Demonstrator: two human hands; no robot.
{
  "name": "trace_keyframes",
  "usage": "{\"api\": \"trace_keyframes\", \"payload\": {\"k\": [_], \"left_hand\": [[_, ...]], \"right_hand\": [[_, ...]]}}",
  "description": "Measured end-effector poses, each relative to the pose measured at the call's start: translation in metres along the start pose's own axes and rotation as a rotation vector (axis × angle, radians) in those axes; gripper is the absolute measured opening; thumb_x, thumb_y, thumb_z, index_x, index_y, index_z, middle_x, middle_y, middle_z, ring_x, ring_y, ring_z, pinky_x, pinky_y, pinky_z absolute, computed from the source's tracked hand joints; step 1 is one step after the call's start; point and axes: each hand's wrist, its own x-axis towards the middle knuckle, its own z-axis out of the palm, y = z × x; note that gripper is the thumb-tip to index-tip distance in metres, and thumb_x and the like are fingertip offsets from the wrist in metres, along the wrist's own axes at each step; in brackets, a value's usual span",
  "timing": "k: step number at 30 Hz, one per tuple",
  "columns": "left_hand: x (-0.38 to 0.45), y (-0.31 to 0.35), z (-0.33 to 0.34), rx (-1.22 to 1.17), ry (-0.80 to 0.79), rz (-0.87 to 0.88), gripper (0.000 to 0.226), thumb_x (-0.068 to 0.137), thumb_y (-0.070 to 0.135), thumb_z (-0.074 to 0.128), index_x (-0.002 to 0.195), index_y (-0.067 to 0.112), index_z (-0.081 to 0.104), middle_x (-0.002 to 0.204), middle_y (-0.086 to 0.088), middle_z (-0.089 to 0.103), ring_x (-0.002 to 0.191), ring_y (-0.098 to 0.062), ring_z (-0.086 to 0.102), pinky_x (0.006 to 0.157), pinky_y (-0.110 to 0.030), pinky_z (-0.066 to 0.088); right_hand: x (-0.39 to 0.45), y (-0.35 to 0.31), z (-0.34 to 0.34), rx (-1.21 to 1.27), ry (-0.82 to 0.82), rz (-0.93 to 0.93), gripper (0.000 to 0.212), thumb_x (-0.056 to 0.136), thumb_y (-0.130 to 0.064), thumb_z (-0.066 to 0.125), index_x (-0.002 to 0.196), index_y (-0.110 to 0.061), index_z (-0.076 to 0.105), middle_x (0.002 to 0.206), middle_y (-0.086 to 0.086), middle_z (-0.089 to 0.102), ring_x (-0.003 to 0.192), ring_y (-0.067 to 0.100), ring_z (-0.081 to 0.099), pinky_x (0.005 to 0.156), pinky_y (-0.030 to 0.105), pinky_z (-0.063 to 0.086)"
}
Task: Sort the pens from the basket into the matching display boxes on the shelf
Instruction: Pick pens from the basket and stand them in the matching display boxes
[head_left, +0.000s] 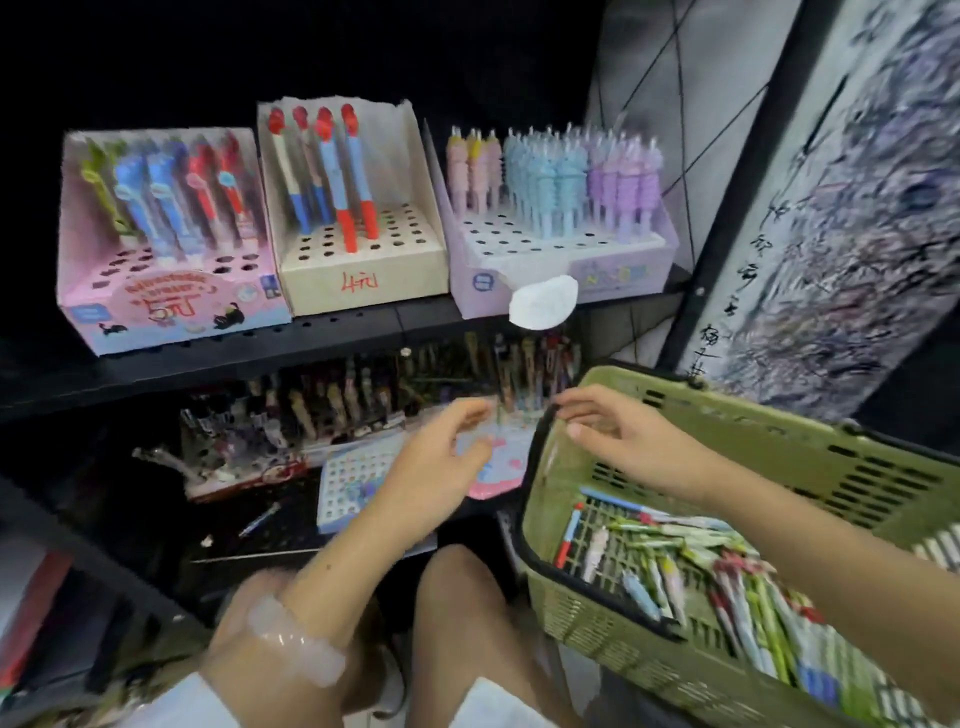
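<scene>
Down at your right knee, the green basket (779, 457) is where the pens (691, 561) are, a loose jumble lying flat on the mesh bottom, some overlapping. Your right hand (631, 447) hovers over the near rim with fingers loosely bent and nothing in them, and your left hand (441, 457) is out in front of the lower shelf (291, 519), also loose and holding nothing as far as I can tell (it's blurry, so no promises). Up top, the shelf (332, 332) carries three display boxes: a pink box (171, 306) on the left, a beige box (363, 283) in the middle with only a few red-and-blue pens, and a lilac box (545, 280) packed with pastel ones. My take: these pens look light, stiff and probably a bit slick, and the decorated tops look like the fragile part. I'd pinch one by the middle of the barrel, not the topper, and pull it out lengthwise so it doesn't drag its neighbours along.
</scene>
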Motion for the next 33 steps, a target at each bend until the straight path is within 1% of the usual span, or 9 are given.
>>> {"api": "trace_keyframes", "payload": {"k": [3, 6, 12, 16, 18, 22, 26, 30, 33], "left_hand": [[0.011, 0.010, 0.043, 0.129, -0.121, 0.082, 0.030, 0.094, 0.025, 0.050, 0.123, 0.029, 0.050, 0.119, 0.013, 0.054, 0.108, -0.008, 0.051, 0.089, -0.023, 0.037], [0.022, 0.014, 0.083, 0.294, -0.298, 0.118, 0.038, 0.095, 0.033, 0.045, 0.133, 0.032, 0.042, 0.138, 0.012, 0.045, 0.125, -0.007, 0.041, 0.088, -0.016, 0.030], [0.039, 0.002, 0.128, 0.483, -0.536, 0.049, 0.042, 0.097, 0.035, 0.042, 0.138, 0.027, 0.037, 0.140, -0.001, 0.045, 0.121, -0.021, 0.048, 0.093, -0.033, 0.041], [0.042, -0.007, 0.138, 0.549, -0.587, 0.058, 0.042, 0.097, 0.035, 0.041, 0.138, 0.027, 0.037, 0.141, -0.006, 0.044, 0.128, -0.023, 0.041, 0.098, -0.033, 0.036], [0.043, -0.010, 0.139, 0.537, -0.583, 0.071, 0.041, 0.097, 0.036, 0.041, 0.137, 0.028, 0.038, 0.140, -0.002, 0.046, 0.125, -0.021, 0.044, 0.095, -0.029, 0.036], [0.042, -0.011, 0.141, 0.531, -0.563, 0.098, 0.042, 0.096, 0.037, 0.041, 0.136, 0.026, 0.040, 0.141, 0.003, 0.044, 0.127, -0.016, 0.040, 0.095, -0.026, 0.034], [0.042, -0.011, 0.141, 0.497, -0.535, 0.097, 0.041, 0.096, 0.037, 0.041, 0.136, 0.027, 0.040, 0.140, 0.005, 0.045, 0.126, -0.013, 0.039, 0.094, -0.024, 0.032], [0.043, -0.010, 0.140, 0.459, -0.534, 0.085, 0.040, 0.096, 0.035, 0.042, 0.135, 0.027, 0.042, 0.140, 0.006, 0.045, 0.126, -0.012, 0.038, 0.090, -0.020, 0.028], [0.042, -0.009, 0.139, 0.435, -0.529, 0.064, 0.039, 0.096, 0.035, 0.042, 0.134, 0.028, 0.041, 0.140, 0.007, 0.045, 0.125, -0.011, 0.038, 0.088, -0.019, 0.027]], "right_hand": [[-0.023, 0.043, -0.018, -0.104, 0.014, 0.092, 0.036, 0.095, -0.023, 0.051, 0.129, -0.016, 0.046, 0.116, -0.005, 0.054, 0.104, 0.005, 0.051, 0.082, 0.005, 0.038], [-0.042, 0.088, -0.028, -0.183, -0.023, 0.191, 0.039, 0.095, -0.027, 0.051, 0.131, -0.016, 0.044, 0.122, -0.002, 0.055, 0.107, 0.005, 0.050, 0.088, 0.011, 0.039], [-0.062, 0.160, -0.016, -0.323, -0.214, 0.410, 0.043, 0.095, -0.031, 0.049, 0.134, -0.015, 0.039, 0.127, 0.008, 0.056, 0.112, 0.018, 0.055, 0.089, 0.026, 0.043], [-0.062, 0.197, 0.022, -0.415, -0.343, 0.598, 0.065, 0.091, -0.039, 0.053, 0.141, -0.007, 0.023, 0.119, 0.018, 0.058, 0.104, 0.030, 0.058, 0.071, 0.030, 0.044], [-0.059, 0.211, 0.041, -0.440, -0.365, 0.618, 0.080, 0.089, -0.041, 0.055, 0.145, -0.006, 0.012, 0.133, 0.022, 0.045, 0.103, 0.033, 0.058, 0.066, 0.030, 0.040], [-0.058, 0.224, 0.072, -0.610, -0.332, 0.566, 0.086, 0.086, -0.041, 0.056, 0.149, -0.019, 0.000, 0.153, 0.020, 0.009, 0.124, 0.041, 0.041, 0.086, 0.040, 0.046], [-0.066, 0.229, 0.086, -0.653, -0.243, 0.512, 0.080, 0.084, -0.023, 0.060, 0.146, -0.023, 0.009, 0.144, 0.018, 0.019, 0.117, 0.039, 0.043, 0.083, 0.040, 0.045], [-0.070, 0.237, 0.084, -0.506, -0.124, 0.596, 0.089, 0.082, 0.001, 0.055, 0.148, -0.025, 0.001, 0.143, 0.016, 0.020, 0.116, 0.037, 0.045, 0.077, 0.036, 0.047], [-0.067, 0.240, 0.072, -0.435, -0.096, 0.626, 0.079, 0.086, -0.001, 0.052, 0.148, -0.017, 0.005, 0.140, 0.020, 0.033, 0.116, 0.035, 0.048, 0.081, 0.038, 0.048]]}}
